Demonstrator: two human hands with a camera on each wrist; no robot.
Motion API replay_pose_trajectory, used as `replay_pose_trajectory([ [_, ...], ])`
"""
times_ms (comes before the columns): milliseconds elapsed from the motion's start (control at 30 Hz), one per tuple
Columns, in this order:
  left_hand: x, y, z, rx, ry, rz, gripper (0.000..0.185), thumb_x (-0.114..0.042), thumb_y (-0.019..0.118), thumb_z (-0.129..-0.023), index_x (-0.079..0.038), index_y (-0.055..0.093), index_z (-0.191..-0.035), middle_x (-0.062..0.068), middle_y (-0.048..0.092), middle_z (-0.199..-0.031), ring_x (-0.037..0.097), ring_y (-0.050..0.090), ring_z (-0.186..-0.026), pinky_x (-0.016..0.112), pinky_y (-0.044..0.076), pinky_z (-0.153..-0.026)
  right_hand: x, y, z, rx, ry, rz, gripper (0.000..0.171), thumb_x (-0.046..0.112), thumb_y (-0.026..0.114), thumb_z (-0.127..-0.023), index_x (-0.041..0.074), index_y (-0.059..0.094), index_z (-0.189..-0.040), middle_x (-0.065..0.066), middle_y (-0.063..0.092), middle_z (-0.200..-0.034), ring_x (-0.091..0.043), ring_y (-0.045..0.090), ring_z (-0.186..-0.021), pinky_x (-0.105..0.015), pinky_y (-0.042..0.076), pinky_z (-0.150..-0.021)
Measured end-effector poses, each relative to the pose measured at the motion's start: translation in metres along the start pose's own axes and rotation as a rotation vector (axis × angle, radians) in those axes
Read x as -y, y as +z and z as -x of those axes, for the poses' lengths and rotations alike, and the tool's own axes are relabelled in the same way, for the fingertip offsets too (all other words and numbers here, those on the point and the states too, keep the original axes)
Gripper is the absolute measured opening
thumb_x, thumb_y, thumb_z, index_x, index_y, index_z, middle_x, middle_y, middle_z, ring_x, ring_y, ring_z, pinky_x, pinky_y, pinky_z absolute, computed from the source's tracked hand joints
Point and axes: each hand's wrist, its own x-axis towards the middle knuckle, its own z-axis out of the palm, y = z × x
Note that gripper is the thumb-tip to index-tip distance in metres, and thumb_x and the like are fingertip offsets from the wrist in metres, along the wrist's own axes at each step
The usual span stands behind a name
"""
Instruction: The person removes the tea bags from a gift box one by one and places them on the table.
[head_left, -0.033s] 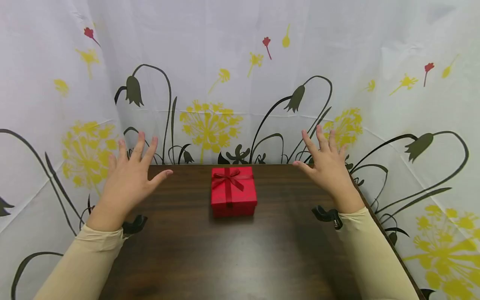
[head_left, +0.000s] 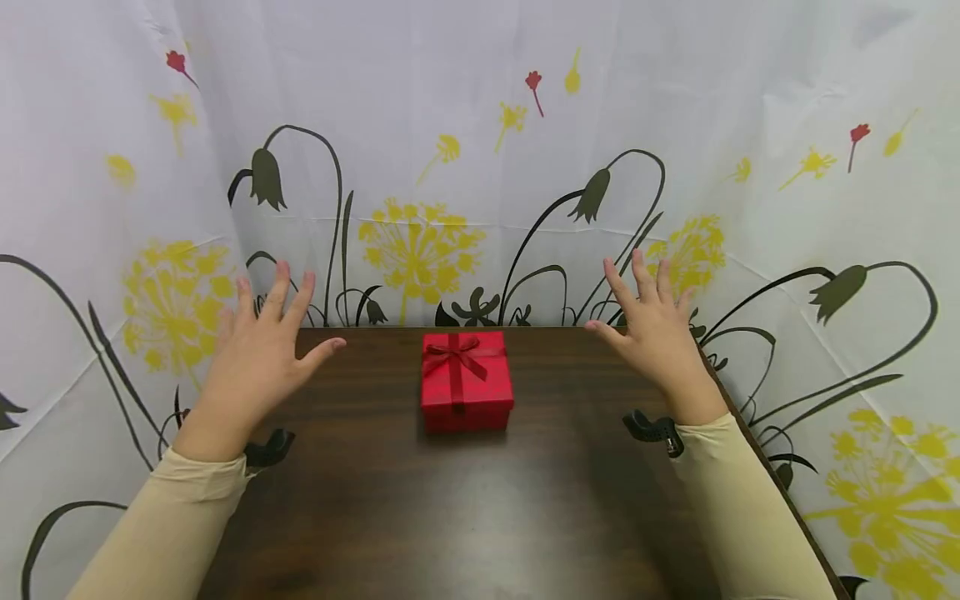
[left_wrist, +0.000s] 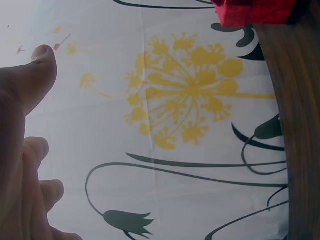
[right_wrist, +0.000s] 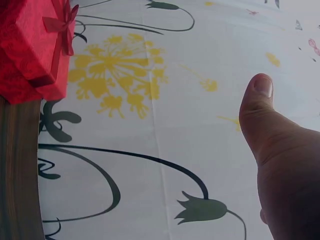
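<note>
A red gift box (head_left: 480, 392) with a dark red ribbon and bow stands on the dark wooden table (head_left: 465, 508), between the two hands and apart from both. My left hand (head_left: 258, 358) is raised to the left of the box, fingers spread and thumb out, holding nothing. On the other side my right hand (head_left: 656, 337) is held up in the same way, also with nothing in it. In the right wrist view the box (right_wrist: 30, 50) shows at upper left, away from the thumb (right_wrist: 265, 110). Only a corner of the box (left_wrist: 255, 11) appears in the left wrist view.
A white curtain (head_left: 450, 67) printed with yellow and dark flowers hangs behind the table and along both sides. Each wrist wears a black strap device, one on the left (head_left: 270, 448) and one on the right (head_left: 652, 429).
</note>
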Motion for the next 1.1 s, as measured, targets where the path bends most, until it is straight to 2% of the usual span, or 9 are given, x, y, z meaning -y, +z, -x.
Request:
replay_pose_trajectory([
  [300,0.001,0.012,0.007,0.039,-0.002,0.014,0.106,-0.077,0.057,-0.101,-0.031,-0.001,-0.177,0.008,-0.008,-0.185,0.067,-0.008,-0.16,0.086,0.016,-0.121,0.0,0.009,0.007,0.005,0.001,-0.037,0.097,0.067,0.064,-0.102,0.043,0.006,-0.175,-0.007,-0.004,-0.186,-0.051,-0.011,-0.168,-0.091,0.002,-0.119],
  [500,0.0,0.009,0.008,0.024,-0.002,0.04,0.105,-0.077,0.057,-0.101,-0.03,0.001,-0.177,0.007,-0.006,-0.185,0.068,-0.004,-0.161,0.085,0.017,-0.122,0.004,0.009,0.009,-0.029,-0.001,-0.077,0.094,0.065,0.063,-0.103,0.043,0.008,-0.175,-0.011,0.003,-0.185,-0.051,-0.008,-0.169,-0.087,-0.002,-0.123],
  [633,-0.005,0.008,0.009,0.014,0.025,0.045,0.103,-0.073,0.057,-0.103,-0.024,0.006,-0.178,0.015,0.002,-0.185,0.07,0.002,-0.159,0.085,0.018,-0.121,0.008,0.012,0.01,-0.055,-0.028,-0.115,0.091,0.065,0.06,-0.104,0.037,0.012,-0.177,-0.017,0.008,-0.184,-0.052,-0.004,-0.169,-0.084,0.0,-0.126],
  [767,-0.012,0.012,0.01,0.011,0.057,0.059,0.101,-0.07,0.058,-0.104,-0.019,0.011,-0.177,0.021,0.009,-0.183,0.071,0.008,-0.158,0.083,0.019,-0.123,0.012,0.018,0.013,-0.053,-0.056,-0.216,0.087,0.06,0.06,-0.107,0.032,0.015,-0.177,-0.021,0.012,-0.183,-0.052,0.002,-0.169,-0.079,0.005,-0.13],
  [933,-0.017,0.02,0.011,0.02,0.055,0.123,0.102,-0.07,0.058,-0.104,-0.019,0.011,-0.177,0.019,0.005,-0.184,0.069,0.007,-0.16,0.077,0.017,-0.128,0.021,0.029,0.017,-0.004,-0.049,-0.401,0.082,0.053,0.059,-0.11,0.037,0.014,-0.176,-0.013,0.01,-0.184,-0.045,0.001,-0.171,-0.075,0.011,-0.132],
  [1100,-0.025,0.033,0.01,0.024,0.044,0.188,0.101,-0.071,0.056,-0.105,-0.018,0.01,-0.177,0.017,0.004,-0.184,0.065,0.008,-0.162,0.076,0.018,-0.128,0.037,0.042,0.018,-0.013,-0.056,-0.508,0.079,0.059,0.055,-0.11,0.038,0.018,-0.176,-0.01,0.015,-0.184,-0.04,0.008,-0.171,-0.073,0.016,-0.132],
])
